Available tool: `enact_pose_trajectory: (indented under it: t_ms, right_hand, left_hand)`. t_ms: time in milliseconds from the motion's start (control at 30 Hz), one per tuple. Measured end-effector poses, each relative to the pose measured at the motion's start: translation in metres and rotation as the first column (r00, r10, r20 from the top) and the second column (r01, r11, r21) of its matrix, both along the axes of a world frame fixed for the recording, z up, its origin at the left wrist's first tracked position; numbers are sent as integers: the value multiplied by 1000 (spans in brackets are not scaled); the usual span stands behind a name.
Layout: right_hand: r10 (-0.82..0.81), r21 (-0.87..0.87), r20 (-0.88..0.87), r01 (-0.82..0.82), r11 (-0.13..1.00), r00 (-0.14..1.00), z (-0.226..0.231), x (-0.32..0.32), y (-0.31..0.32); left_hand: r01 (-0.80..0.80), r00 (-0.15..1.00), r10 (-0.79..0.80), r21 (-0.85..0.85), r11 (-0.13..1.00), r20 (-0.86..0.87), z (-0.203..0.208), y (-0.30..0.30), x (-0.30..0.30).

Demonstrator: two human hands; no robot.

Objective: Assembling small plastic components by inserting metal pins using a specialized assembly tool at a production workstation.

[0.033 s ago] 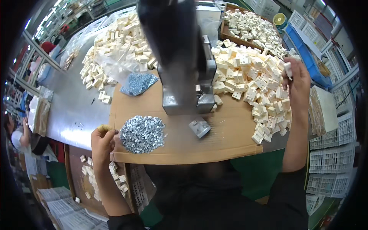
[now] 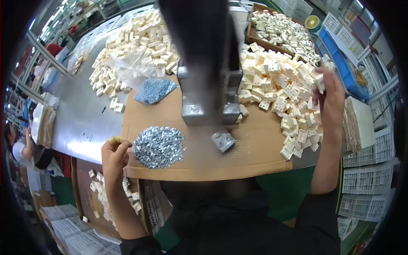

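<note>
My right hand (image 2: 332,95) is raised at the right edge of a heap of cream plastic blocks (image 2: 272,80), pinching one cream plastic block (image 2: 320,82) between thumb and fingers. Lower left, my left hand (image 2: 114,155) has thumb and forefinger pressed together beside a round pile of small silvery metal pieces (image 2: 158,147); whatever they hold is too small to make out. Between the hands stands a machine with a metal base (image 2: 193,111), its dark upper part blurred. In front of it, a small metal block-shaped fixture (image 2: 222,141) lies on the cardboard sheet (image 2: 204,168).
A plastic bag of metal pieces (image 2: 155,90) lies behind the pile. Another heap of cream blocks (image 2: 140,40) covers the back left. A wooden tray (image 2: 251,34) of blocks and a blue crate (image 2: 340,55) stand back right. Below left is a brown bin (image 2: 85,193) with blocks.
The view has shifted very slightly. My right hand, with the cream plastic block, sits a little lower; my left hand keeps its pinch beside the metal pieces.
</note>
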State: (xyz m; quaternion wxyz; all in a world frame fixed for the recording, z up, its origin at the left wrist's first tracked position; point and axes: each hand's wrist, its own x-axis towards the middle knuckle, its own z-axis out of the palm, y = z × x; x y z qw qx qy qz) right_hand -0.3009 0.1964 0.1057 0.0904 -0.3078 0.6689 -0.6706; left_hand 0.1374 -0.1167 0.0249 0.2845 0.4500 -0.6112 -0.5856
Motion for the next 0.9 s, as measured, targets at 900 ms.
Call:
enact_pose_trajectory:
  t_ms: [900]
  right_hand:
    - [387,245,-225,-333,911,894,-86,143,-76]
  left_hand:
    - [-49,910,116,174,984,-399,-8,154,-175]
